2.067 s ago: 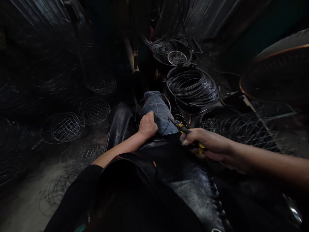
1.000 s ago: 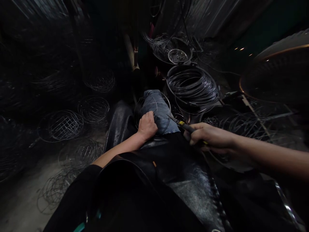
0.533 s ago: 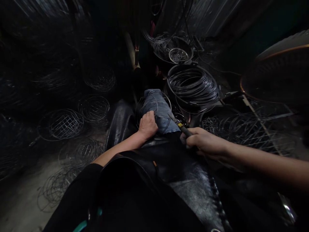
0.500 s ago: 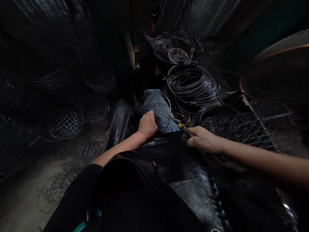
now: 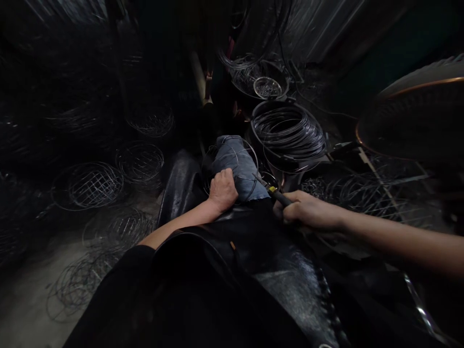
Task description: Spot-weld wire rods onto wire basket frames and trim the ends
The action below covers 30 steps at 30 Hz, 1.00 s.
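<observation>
Over a blue denim cloth on my lap lies a round wire frame of thin metal rings. My left hand is closed on the near left part of that frame; its fingertips are hidden from me. In my right hand is a pair of pliers with dark handles and a yellow band. The pliers' jaws point up and left, at the right rim of the wire frame. Whether the jaws grip the wire is too dark to tell.
A big coil of wire fills a dark tub ahead on the right. Behind it, another tub holds wire and a small round dish. Wire grids and tangled wire rings lie at left. A fan stands at right.
The view has shifted slightly. Both hands keep nearly the same place and hold, with the pliers still at the right rim of the wire frame.
</observation>
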Motion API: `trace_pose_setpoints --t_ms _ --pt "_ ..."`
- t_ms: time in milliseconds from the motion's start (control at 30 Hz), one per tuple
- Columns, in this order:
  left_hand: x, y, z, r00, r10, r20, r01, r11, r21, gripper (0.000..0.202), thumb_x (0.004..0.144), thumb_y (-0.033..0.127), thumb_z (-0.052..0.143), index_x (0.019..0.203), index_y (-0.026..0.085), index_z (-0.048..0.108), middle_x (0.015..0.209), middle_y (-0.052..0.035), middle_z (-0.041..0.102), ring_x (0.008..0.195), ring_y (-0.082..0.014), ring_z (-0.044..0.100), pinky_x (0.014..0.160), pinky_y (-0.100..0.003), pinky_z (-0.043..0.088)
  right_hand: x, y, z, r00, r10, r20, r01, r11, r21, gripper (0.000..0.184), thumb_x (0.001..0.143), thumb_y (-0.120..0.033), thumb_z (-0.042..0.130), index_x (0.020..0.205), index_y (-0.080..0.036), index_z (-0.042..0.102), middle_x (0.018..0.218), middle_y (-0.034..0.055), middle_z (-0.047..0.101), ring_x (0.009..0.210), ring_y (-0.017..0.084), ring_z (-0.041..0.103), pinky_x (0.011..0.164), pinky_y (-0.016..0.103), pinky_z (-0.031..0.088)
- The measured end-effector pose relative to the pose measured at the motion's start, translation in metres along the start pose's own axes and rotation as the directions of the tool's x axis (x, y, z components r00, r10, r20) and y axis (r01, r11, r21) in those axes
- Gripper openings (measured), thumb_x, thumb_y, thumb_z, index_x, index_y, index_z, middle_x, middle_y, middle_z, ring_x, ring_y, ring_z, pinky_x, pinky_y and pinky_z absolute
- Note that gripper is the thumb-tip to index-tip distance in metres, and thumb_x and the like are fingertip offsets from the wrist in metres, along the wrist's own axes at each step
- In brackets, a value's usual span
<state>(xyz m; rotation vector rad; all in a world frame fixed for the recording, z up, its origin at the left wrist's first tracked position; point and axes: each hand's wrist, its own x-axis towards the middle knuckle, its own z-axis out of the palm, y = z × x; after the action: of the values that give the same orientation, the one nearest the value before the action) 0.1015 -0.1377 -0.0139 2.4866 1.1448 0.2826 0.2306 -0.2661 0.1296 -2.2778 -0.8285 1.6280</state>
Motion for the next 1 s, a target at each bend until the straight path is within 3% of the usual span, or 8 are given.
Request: trace_pose_setpoints --t_ms 100,233,367,433,500,700,833,1000 --pt "0.0 0.001 0.0 1.0 0.013 0.0 -0.013 1.0 0.016 0.03 0.082 0.007 0.04 0.108 0.012 0.052 0.107 -0.0168 0.059 0.1 -0.0276 0.057 0.087 -0.039 0.047 -0.008 -0.005 0.015 0.998 0.001 0.055 -0.021 0.926 0.377 0.016 0.046 -0.024 0.05 0.061 -0.02 0.045 0.053 -0.0048 0.035 0.043 0.008 0.028 0.04 0.024 0.018" --pt "0.0 0.002 -0.003 1.0 0.025 0.018 -0.025 0.999 0.022 0.029 0.082 0.007 0.039 0.108 0.012 0.052 0.107 -0.0174 0.059 0.1 -0.0281 0.057 0.086 -0.04 0.047 -0.009 -0.002 0.024 0.994 -0.1 0.036 0.072 0.881 0.468 0.016 0.046 -0.023 0.05 0.057 -0.02 0.039 0.056 -0.0036 0.035 0.051 0.009 0.033 0.047 0.023 0.028" --pt "0.001 0.006 -0.006 0.997 0.013 0.075 -0.016 0.999 0.036 0.03 0.081 0.005 0.038 0.107 0.01 0.052 0.104 -0.0183 0.06 0.099 -0.0296 0.058 0.084 -0.041 0.048 0.004 0.01 0.007 0.996 -0.073 -0.053 0.064 0.985 -0.162 0.013 0.052 -0.022 0.049 0.064 -0.02 0.045 0.061 -0.001 0.04 0.054 0.012 0.038 0.052 0.027 0.03" --pt "0.002 0.006 -0.008 0.994 0.022 0.104 -0.025 0.999 0.026 0.031 0.08 0.004 0.04 0.107 0.01 0.052 0.106 -0.0188 0.06 0.1 -0.0306 0.059 0.085 -0.042 0.048 0.01 0.014 -0.007 0.975 -0.161 -0.155 0.047 0.826 -0.561 0.012 0.055 -0.02 0.051 0.066 -0.019 0.048 0.07 0.0029 0.047 0.062 0.016 0.045 0.059 0.03 0.034" --pt "0.006 0.004 -0.012 0.991 0.04 0.124 -0.039 0.999 -0.013 0.033 0.079 0.004 0.041 0.109 0.011 0.053 0.11 -0.0194 0.061 0.104 -0.031 0.058 0.088 -0.043 0.048 0.012 0.015 -0.021 0.958 -0.225 -0.175 0.035 0.701 -0.713 0.012 0.059 -0.022 0.054 0.07 -0.019 0.051 0.079 0.0059 0.051 0.069 0.02 0.05 0.064 0.032 0.037" --pt "0.038 -0.024 -0.051 0.966 0.228 0.122 -0.177 0.926 -0.334 0.054 0.07 0.001 0.049 0.121 0.015 0.058 0.121 -0.0112 0.064 0.113 -0.0243 0.059 0.099 -0.034 0.045 0.003 0.007 -0.045 0.948 -0.285 0.139 0.298 0.951 -0.083 0.031 0.063 -0.04 0.07 0.083 -0.018 0.062 0.076 0.0005 0.058 0.074 0.019 0.056 0.067 0.028 0.044" --pt "0.069 -0.047 -0.09 0.915 0.359 0.182 -0.222 0.827 -0.517 0.055 0.067 0.006 0.056 0.12 0.02 0.065 0.114 -0.0004 0.069 0.114 -0.0206 0.06 0.1 -0.027 0.042 0.003 -0.005 -0.036 0.93 -0.32 0.179 0.288 0.94 0.184 0.042 0.055 -0.035 0.077 0.091 -0.017 0.066 0.072 -0.0017 0.057 0.065 0.014 0.052 0.059 0.025 0.041" --pt "0.101 -0.07 -0.112 0.879 0.31 0.361 -0.138 0.892 -0.431 0.063 0.061 0.001 0.054 0.117 0.025 0.069 0.104 0.0043 0.073 0.105 -0.0187 0.064 0.092 -0.022 0.044 0.034 -0.01 -0.016 0.918 -0.352 0.181 0.252 0.873 0.419 0.041 0.054 -0.032 0.076 0.09 -0.016 0.066 0.065 -0.0029 0.055 0.055 0.009 0.046 0.051 0.022 0.033"
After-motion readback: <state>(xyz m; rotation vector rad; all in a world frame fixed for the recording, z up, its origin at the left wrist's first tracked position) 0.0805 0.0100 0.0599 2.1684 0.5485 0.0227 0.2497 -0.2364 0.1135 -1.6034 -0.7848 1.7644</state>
